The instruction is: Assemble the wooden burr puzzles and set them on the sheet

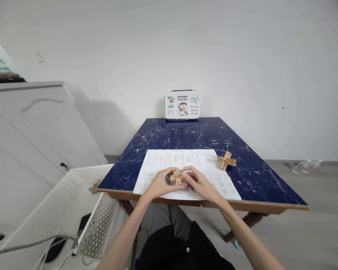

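Between my two hands is a small wooden interlocking puzzle, made of light blocks that cross one another. My left hand curves around its left side, thumb below and fingers above. From the right, my right hand pinches the puzzle's edge with thumb and fingers. Both hands are over a printed white sheet with rows of grey figures too blurred to read. A second wooden puzzle, a cross of notched sticks, rests at the sheet's right edge, partly on the table.
The blue marble-patterned table has a wooden edge. A white case with cartoon prints stands at its back against the wall. On the left are a perforated white basket with cables and a white cabinet. Clear plastic lies on the floor right.
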`<state>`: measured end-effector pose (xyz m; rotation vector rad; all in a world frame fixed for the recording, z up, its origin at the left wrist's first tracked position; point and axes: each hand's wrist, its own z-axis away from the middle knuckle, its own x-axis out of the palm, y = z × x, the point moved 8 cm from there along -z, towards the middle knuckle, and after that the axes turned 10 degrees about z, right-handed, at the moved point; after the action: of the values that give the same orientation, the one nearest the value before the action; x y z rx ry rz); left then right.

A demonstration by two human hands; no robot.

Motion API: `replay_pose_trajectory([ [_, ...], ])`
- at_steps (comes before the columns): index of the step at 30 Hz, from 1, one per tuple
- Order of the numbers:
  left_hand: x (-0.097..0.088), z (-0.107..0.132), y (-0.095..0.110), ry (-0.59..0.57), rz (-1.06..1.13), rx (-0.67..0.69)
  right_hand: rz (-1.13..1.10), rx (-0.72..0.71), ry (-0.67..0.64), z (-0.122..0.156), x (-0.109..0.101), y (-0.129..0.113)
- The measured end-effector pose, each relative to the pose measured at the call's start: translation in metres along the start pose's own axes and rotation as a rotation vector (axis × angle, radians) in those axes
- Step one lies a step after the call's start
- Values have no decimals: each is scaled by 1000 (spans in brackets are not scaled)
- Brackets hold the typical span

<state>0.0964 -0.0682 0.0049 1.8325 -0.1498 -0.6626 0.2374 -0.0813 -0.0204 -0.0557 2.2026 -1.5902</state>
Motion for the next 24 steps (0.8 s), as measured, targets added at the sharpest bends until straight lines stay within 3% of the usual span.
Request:
replay_pose_trajectory([
  [5,-2,1,-7,13,-46,-6,219,-25,92,2,-4,2],
  [12,-2,1,-10,6,-105,39,162,12,54,4,2,8],
  [24,-3,1,-11,34,-177,27,203,30,100,5,2,8],
])
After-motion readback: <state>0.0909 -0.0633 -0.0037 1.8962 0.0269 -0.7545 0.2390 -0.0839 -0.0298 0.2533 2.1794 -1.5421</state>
